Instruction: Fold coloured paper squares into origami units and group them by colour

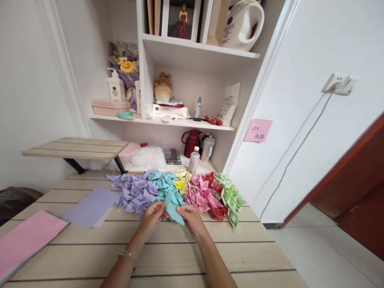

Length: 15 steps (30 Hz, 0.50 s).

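Between my two hands is a piece of folded turquoise paper (174, 207), lifted a little above the table in front of the heap. My left hand (154, 214) pinches its left side, and my right hand (190, 218) grips the right edge between thumb and fingers. Just beyond lie many folded paper boats grouped by colour: purple boats (136, 194), turquoise boats (162, 180), yellow boats (181, 182), pink boats (199, 194), red boats (218, 212) and green boats (232, 202). My hands hide part of the nearest ones.
Purple paper sheets (91, 204) and a pink-topped paper stack (30, 242) lie left on the slatted table (168, 256). A small raised stand (78, 147) is at the back left. Behind the boats are a clear bottle (193, 160), a red jug (192, 143) and white shelves (198, 47).
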Available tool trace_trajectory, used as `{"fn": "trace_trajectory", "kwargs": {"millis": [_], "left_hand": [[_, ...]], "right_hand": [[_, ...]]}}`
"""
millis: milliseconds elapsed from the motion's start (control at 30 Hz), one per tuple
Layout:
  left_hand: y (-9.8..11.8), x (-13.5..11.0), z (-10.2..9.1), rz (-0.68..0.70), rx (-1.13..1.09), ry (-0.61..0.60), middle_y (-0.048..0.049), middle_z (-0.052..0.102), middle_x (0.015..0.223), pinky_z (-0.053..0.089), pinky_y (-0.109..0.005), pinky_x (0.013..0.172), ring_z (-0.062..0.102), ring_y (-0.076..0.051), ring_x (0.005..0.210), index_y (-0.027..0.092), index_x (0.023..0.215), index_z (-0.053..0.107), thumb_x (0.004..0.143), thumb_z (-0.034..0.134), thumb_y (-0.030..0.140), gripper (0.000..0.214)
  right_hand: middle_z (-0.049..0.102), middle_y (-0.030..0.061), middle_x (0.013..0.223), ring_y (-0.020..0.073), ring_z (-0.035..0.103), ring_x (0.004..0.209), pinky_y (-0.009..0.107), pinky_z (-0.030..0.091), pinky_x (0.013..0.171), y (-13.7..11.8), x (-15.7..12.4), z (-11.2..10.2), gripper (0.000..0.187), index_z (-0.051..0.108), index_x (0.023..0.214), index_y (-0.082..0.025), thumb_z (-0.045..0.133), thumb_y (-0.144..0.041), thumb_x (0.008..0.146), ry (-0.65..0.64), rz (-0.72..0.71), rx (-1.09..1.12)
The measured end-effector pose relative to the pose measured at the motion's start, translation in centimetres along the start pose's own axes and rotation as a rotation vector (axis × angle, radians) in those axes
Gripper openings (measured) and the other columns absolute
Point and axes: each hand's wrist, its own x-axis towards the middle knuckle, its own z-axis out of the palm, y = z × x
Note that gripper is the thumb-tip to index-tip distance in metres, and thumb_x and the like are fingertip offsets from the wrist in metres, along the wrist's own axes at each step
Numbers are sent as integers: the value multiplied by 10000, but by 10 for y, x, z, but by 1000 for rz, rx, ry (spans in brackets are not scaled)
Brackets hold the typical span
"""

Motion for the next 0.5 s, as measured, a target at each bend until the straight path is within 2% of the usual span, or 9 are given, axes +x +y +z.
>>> {"fn": "trace_trajectory", "kwargs": {"millis": [233, 500], "left_hand": [[-2, 2, -3, -30, -50, -55, 12, 602, 514, 418, -209, 499, 539, -97, 461, 139, 709, 637, 579, 733, 352, 267], [0, 0, -2, -50, -87, -63, 13, 591, 508, 419, -204, 483, 527, -90, 453, 130, 704, 637, 589, 735, 331, 252]], "right_hand": [[597, -22, 560, 96, 543, 509, 189, 399, 492, -4, -6, 1, 223, 608, 619, -145, 763, -298, 575, -116, 166, 206], [608, -16, 613, 99, 574, 532, 179, 426, 488, -3, -6, 0, 226, 595, 706, -153, 754, -269, 595, -149, 167, 248]]}}
